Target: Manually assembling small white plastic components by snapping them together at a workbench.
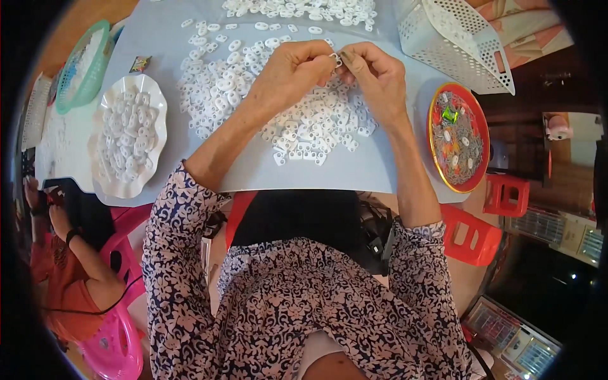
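Above the far middle of a pale grey table (253,177), both hands meet at a small white plastic piece (336,60) with a hole in it. My left hand (294,71) pinches it from one side, and my right hand (379,75) from the other, thumb and fingers closed. Fingertips partly cover the piece. Beneath them spreads a heap of loose white parts: oval two-holed pieces (221,82) toward the left and squarer pieces with holes (310,130) nearer me. To the right, a red gold-rimmed tray (484,136) holds thin grey metal parts and a few white pieces.
A white scalloped dish (161,120) of oval pieces stands left, near a wrapped sweet (140,63) and a teal basket (66,95). A perforated white basket (437,54) sits far right. Another person (88,272) is at the left; red stools (472,237) stand right.
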Demonstrator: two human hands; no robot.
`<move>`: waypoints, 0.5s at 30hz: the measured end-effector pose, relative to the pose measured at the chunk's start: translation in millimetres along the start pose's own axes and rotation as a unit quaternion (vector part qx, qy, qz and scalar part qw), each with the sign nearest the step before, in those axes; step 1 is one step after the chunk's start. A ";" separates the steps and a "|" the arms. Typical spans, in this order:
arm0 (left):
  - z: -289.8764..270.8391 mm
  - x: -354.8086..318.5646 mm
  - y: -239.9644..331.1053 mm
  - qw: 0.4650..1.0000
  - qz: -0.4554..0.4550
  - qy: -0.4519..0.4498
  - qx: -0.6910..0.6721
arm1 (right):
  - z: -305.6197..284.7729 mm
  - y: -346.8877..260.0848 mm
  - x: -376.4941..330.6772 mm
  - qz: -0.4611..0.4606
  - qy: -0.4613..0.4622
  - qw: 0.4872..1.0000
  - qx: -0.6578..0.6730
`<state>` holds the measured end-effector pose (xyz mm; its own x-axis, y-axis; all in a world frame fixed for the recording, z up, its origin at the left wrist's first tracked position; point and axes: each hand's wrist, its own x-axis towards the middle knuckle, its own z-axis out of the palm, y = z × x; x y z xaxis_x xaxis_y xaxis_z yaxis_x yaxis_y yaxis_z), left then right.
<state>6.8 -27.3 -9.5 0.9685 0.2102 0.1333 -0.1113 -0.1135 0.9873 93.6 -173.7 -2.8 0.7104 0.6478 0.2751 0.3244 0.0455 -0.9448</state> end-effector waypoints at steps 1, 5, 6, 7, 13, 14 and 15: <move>1.3 0.5 -0.7 1.000 0.005 0.003 -0.003 | -0.5 1.0 -0.4 0.004 -0.001 1.000 0.004; 1.3 2.0 -2.2 0.999 0.039 -0.001 0.008 | -2.3 2.3 0.0 0.023 -0.002 1.000 -0.009; 1.4 1.8 -1.9 0.999 0.038 -0.001 0.008 | -2.1 1.7 0.0 0.025 -0.002 1.000 -0.008; 1.8 0.9 -0.5 0.999 0.046 -0.004 0.019 | -1.9 -0.2 -0.4 0.019 0.006 0.999 -0.040; 7.4 -0.5 -6.3 0.989 0.115 0.019 0.091 | -1.3 4.1 -2.5 0.017 0.011 0.996 -0.088; 6.9 -1.1 -6.4 0.996 0.074 0.009 0.055 | -0.2 4.8 -2.7 0.041 0.013 0.997 -0.060; 5.9 -0.4 -7.8 0.996 0.075 0.010 0.056 | 1.0 5.5 -2.8 0.039 0.013 0.997 -0.060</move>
<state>8.6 -32.2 -17.7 0.9384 0.2020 0.2804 -0.2268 -0.2523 0.9407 92.8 -174.6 -8.9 0.7517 0.6262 0.2069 0.3379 -0.0963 -0.9362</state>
